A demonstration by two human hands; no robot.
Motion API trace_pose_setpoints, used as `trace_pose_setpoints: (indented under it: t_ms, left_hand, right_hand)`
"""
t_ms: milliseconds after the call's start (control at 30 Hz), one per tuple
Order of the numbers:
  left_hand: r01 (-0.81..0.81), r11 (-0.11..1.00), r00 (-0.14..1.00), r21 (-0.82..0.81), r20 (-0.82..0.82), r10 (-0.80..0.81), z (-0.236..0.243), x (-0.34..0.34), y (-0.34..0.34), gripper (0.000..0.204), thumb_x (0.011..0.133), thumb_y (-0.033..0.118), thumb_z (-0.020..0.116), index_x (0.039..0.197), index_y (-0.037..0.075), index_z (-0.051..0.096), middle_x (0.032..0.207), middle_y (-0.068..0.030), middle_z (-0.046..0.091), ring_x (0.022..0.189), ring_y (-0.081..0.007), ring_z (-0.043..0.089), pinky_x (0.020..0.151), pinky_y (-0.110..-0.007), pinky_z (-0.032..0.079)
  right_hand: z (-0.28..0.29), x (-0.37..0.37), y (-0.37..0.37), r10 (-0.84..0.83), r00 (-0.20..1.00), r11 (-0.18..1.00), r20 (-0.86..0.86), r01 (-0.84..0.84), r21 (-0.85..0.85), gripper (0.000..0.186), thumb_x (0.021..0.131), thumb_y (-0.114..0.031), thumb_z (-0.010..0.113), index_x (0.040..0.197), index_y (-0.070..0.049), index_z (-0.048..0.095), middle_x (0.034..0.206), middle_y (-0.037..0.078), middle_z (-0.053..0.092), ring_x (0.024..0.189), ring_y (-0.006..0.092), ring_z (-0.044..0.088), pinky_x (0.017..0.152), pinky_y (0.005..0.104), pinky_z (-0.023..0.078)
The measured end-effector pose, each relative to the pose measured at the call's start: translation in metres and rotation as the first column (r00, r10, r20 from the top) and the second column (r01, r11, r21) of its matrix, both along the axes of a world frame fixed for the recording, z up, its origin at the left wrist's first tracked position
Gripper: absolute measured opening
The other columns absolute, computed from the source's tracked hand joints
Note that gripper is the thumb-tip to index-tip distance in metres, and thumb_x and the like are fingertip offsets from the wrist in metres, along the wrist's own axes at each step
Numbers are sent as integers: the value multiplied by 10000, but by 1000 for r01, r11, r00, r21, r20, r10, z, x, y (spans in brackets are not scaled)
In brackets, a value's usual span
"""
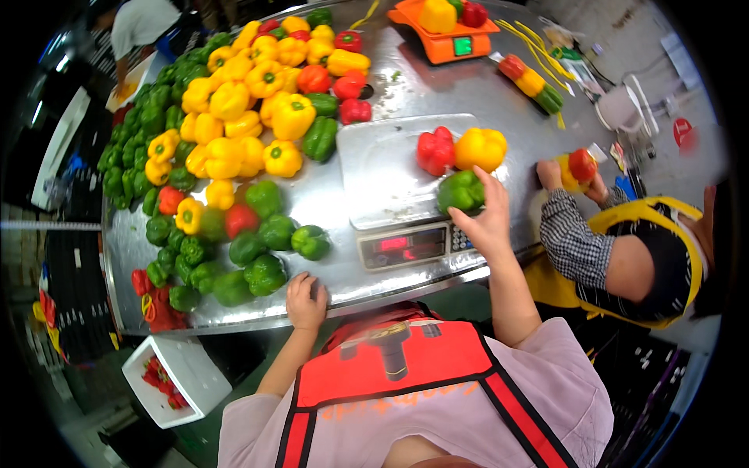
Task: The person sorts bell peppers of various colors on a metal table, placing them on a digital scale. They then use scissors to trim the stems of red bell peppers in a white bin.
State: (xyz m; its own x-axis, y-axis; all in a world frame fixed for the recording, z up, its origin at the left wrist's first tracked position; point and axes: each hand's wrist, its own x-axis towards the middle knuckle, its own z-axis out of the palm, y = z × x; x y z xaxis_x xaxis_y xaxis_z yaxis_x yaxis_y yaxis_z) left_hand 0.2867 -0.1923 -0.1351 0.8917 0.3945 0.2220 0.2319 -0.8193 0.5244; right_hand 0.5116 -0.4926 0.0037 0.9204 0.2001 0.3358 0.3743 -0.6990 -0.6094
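Note:
My right hand (490, 217) has its thumb and fingers around the near right side of a green bell pepper (460, 192). That pepper is at the right side of a metal weighing plate (382, 168), beside a red bell pepper (435, 151) and a yellow one (480, 149). Below the plate is the scale's red-lit display (402, 248). My left hand (307, 301) rests at the table's near edge, fingers loosely bent and a little apart, holding nothing. Close to it are loose green peppers (265, 274).
A large heap of yellow (230, 101) and green peppers covers the table's left side. An orange scale (445, 35) carries peppers at the back. A taped pepper pack (531, 83) lies near yellow ties (538, 47). At right, a co-worker (616, 249) holds peppers. A white foam box (204, 382) stands below left.

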Motion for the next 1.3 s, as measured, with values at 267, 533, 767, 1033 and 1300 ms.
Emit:
trace_pose_setpoints:
  t_ms: [267, 533, 767, 1033, 1300]
  left_hand:
    - [-19, 1000, 1000, -24, -21, 19, -4, -2, 2, 239, 756, 152, 678, 971, 56, 633, 1148, -122, 593, 1068, -337, 537, 920, -412, 440]
    - [-22, 999, 999, -36, -25, 21, -3, -2, 3, 221, 756, 148, 676, 955, 57, 646, 1149, -133, 592, 1060, -345, 536, 921, -417, 439]
    - [-11, 998, 1000, -55, -24, 10, -5, -2, 4, 228, 758, 154, 675, 957, 45, 646, 1143, -142, 594, 1056, -350, 537, 917, -420, 441]
    - [-26, 999, 1000, -38, 1, 26, -10, -5, 8, 227, 753, 157, 676, 950, 49, 643, 1137, -139, 597, 1063, -349, 537, 919, -420, 441]
    - [-34, 999, 999, -36, 30, 35, -6, -4, 4, 252, 732, 139, 680, 968, 62, 631, 1132, -129, 592, 1058, -346, 537, 916, -420, 445]
  right_hand:
    - [-1, -30, -32, -149, 988, 950, -30, 151, 272, 624, 729, -137, 759, 1284, -44, 489, 1303, 151, 496, 1186, 250, 500, 900, 367, 457]
    - [-51, -80, -77, -126, 915, 860, -384, 293, 418, 331, 875, -83, 636, 1189, -3, 571, 1009, 63, 655, 854, 85, 582, 761, 227, 475]
    - [-50, -82, -64, -123, 931, 864, -343, 271, 425, 275, 838, -67, 651, 1094, 30, 620, 934, 111, 683, 832, 133, 633, 771, 268, 502]
    - [-44, -64, -34, -87, 963, 884, -254, 193, 426, 359, 809, -80, 688, 1146, 3, 597, 995, 96, 654, 895, 142, 600, 775, 262, 472]
    - [-29, -9, 18, -126, 981, 984, 146, 105, 146, 797, 670, -173, 797, 1343, -11, 402, 1259, 185, 487, 1150, 342, 483, 986, 435, 381]
